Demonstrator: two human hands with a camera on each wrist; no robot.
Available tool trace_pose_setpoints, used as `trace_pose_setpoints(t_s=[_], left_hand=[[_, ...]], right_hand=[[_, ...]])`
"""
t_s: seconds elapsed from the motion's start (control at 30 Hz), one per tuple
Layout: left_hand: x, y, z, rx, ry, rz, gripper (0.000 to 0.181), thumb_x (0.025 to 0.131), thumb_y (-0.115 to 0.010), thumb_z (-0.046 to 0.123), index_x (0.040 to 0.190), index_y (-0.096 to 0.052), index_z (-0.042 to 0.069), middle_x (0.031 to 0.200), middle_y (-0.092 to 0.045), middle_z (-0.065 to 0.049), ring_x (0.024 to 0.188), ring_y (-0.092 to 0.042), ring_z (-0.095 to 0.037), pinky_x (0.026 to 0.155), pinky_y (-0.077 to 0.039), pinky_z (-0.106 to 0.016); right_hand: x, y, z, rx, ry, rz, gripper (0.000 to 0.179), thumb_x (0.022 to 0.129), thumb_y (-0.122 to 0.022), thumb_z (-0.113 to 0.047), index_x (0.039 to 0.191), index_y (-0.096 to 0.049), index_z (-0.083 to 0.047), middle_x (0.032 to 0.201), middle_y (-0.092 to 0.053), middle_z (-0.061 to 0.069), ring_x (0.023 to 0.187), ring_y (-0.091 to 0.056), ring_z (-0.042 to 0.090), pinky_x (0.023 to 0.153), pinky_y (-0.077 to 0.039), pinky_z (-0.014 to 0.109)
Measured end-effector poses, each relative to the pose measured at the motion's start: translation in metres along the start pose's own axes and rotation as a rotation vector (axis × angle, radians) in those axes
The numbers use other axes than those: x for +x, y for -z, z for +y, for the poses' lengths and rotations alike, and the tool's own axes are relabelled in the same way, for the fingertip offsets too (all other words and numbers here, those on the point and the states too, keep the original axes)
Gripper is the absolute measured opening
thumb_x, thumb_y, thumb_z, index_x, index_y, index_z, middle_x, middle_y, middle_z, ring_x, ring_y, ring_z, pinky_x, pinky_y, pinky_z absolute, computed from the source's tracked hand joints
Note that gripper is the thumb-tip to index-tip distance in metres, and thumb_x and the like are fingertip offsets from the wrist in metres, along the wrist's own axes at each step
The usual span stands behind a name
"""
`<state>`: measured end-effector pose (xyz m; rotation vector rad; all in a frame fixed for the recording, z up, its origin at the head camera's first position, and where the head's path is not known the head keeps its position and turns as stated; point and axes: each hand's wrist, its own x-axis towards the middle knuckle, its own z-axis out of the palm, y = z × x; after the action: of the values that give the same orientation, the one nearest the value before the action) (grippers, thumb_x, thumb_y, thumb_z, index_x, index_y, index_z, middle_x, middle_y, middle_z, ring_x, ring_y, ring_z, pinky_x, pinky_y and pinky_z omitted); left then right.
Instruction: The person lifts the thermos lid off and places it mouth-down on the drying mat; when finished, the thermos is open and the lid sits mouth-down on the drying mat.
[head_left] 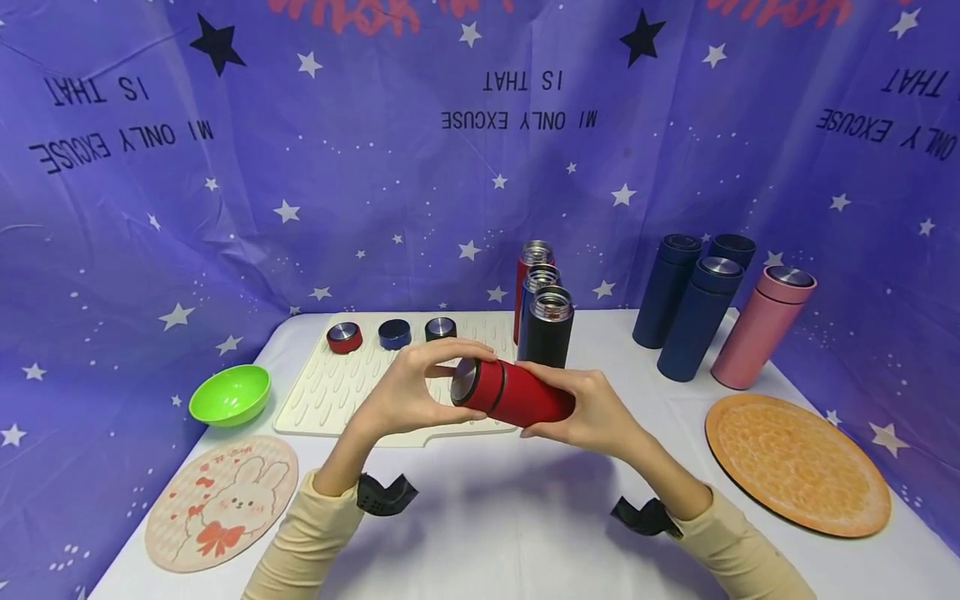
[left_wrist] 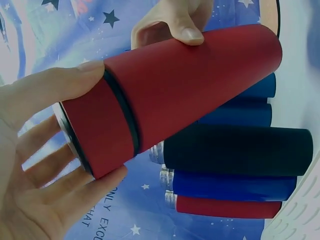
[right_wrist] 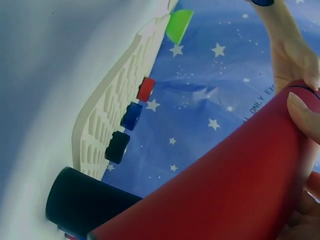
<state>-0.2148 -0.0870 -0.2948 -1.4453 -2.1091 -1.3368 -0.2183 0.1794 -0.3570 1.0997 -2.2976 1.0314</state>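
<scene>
Both hands hold a red thermos bottle [head_left: 536, 398], tilted on its side above the front of the table. The fingers and thumb of my left hand [head_left: 405, 396] grip its lid [left_wrist: 100, 130], a red cap with a steel top. My right hand [head_left: 600, 417] grips the body toward the base. A dark ring shows between lid and body in the left wrist view. Just behind stand lidless bottles: a black one [head_left: 551, 337], a blue one [head_left: 524, 333] and a red one [head_left: 522, 287]. A red lid [head_left: 345, 338], a blue lid [head_left: 394, 335] and a black lid [head_left: 441, 328] sit on a cream ridged mat [head_left: 318, 408].
To the left are a green bowl [head_left: 228, 398] and a round rabbit placemat [head_left: 225, 500]. On the right stand several lidded bottles, including a navy one [head_left: 697, 325] and a pink one [head_left: 761, 333], behind a round orange mat [head_left: 798, 467]. A purple starred cloth [head_left: 405, 183] hangs behind.
</scene>
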Motion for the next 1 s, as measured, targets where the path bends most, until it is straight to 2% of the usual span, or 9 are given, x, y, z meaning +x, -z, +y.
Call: trace_pose_setpoints(t_s=[0.1,0.2,0.3,0.37,0.47,0.63,0.73,0.87,1.0], left_hand=[[0.0,-0.001,0.001,0.001,0.057,0.042,0.054,0.065,-0.087,-0.002,0.114,-0.065,-0.004,0.111,-0.067,-0.014,0.1,-0.063,-0.023,0.075,-0.059,-0.036],[0.0,-0.004,0.002,-0.009,0.187,0.081,0.052,0.069,-0.086,0.003,0.115,-0.064,-0.002,0.108,-0.066,-0.013,0.091,-0.065,-0.025,0.072,-0.059,-0.035],[0.001,-0.006,0.001,-0.019,0.311,0.088,0.05,0.073,-0.084,0.007,0.117,-0.063,-0.001,0.106,-0.065,-0.012,0.088,-0.065,-0.027,0.071,-0.059,-0.036],[0.001,-0.006,0.0,-0.028,0.339,0.071,0.05,0.074,-0.083,0.007,0.118,-0.062,-0.001,0.108,-0.064,-0.012,0.09,-0.064,-0.028,0.073,-0.059,-0.037],[0.001,-0.005,-0.002,-0.002,0.26,0.019,0.052,0.074,-0.083,0.005,0.12,-0.06,-0.001,0.113,-0.063,-0.014,0.097,-0.062,-0.026,0.079,-0.058,-0.039],[-0.001,-0.001,-0.006,0.033,0.064,-0.074,0.061,0.069,-0.084,-0.002,0.124,-0.058,-0.001,0.121,-0.061,-0.014,0.11,-0.057,-0.022,0.086,-0.055,-0.041],[0.0,0.0,-0.007,0.013,0.013,-0.095,0.062,0.068,-0.084,-0.005,0.125,-0.057,-0.002,0.123,-0.06,-0.014,0.114,-0.055,-0.022,0.085,-0.056,-0.04],[-0.001,0.001,-0.008,-0.02,0.015,-0.087,0.06,0.069,-0.083,-0.005,0.124,-0.058,-0.003,0.122,-0.06,-0.015,0.113,-0.056,-0.024,0.082,-0.057,-0.038],[-0.005,-0.002,-0.021,-0.032,0.123,-0.018,0.059,0.072,-0.085,0.007,0.125,-0.061,0.005,0.119,-0.062,-0.007,0.103,-0.06,-0.02,0.076,-0.058,-0.033]], right_hand=[[0.0,-0.002,-0.001,-0.057,0.044,0.041,0.077,0.063,-0.093,-0.023,0.131,-0.06,-0.01,0.119,-0.067,0.004,0.096,-0.067,0.018,0.077,-0.058,0.033],[-0.001,-0.004,-0.002,-0.152,0.084,0.085,0.078,0.062,-0.093,-0.02,0.132,-0.059,-0.009,0.123,-0.065,0.007,0.106,-0.065,0.023,0.084,-0.056,0.038],[-0.002,-0.006,-0.002,-0.233,0.109,0.104,0.079,0.062,-0.092,-0.02,0.133,-0.058,-0.008,0.124,-0.064,0.009,0.11,-0.062,0.026,0.087,-0.054,0.043],[-0.002,-0.006,-0.001,-0.249,0.109,0.1,0.08,0.062,-0.092,-0.02,0.133,-0.058,-0.008,0.124,-0.064,0.01,0.111,-0.062,0.027,0.087,-0.054,0.044],[-0.001,-0.004,0.001,-0.228,0.084,0.063,0.079,0.062,-0.093,-0.021,0.133,-0.059,-0.009,0.123,-0.064,0.008,0.107,-0.064,0.025,0.084,-0.056,0.041],[0.0,0.004,0.005,-0.064,-0.031,-0.03,0.077,0.063,-0.092,-0.026,0.132,-0.06,-0.013,0.114,-0.068,0.001,0.091,-0.066,0.016,0.075,-0.058,0.032],[0.001,0.007,0.006,-0.006,-0.085,-0.064,0.077,0.063,-0.092,-0.033,0.132,-0.061,-0.017,0.109,-0.069,-0.004,0.085,-0.065,0.011,0.072,-0.057,0.029],[0.0,0.007,0.005,-0.01,-0.075,-0.057,0.077,0.063,-0.091,-0.034,0.132,-0.061,-0.017,0.108,-0.069,-0.004,0.085,-0.065,0.011,0.071,-0.057,0.029],[0.0,0.002,0.003,-0.096,0.024,0.014,0.078,0.062,-0.093,-0.025,0.131,-0.061,-0.011,0.116,-0.068,0.003,0.094,-0.067,0.019,0.077,-0.058,0.034]])
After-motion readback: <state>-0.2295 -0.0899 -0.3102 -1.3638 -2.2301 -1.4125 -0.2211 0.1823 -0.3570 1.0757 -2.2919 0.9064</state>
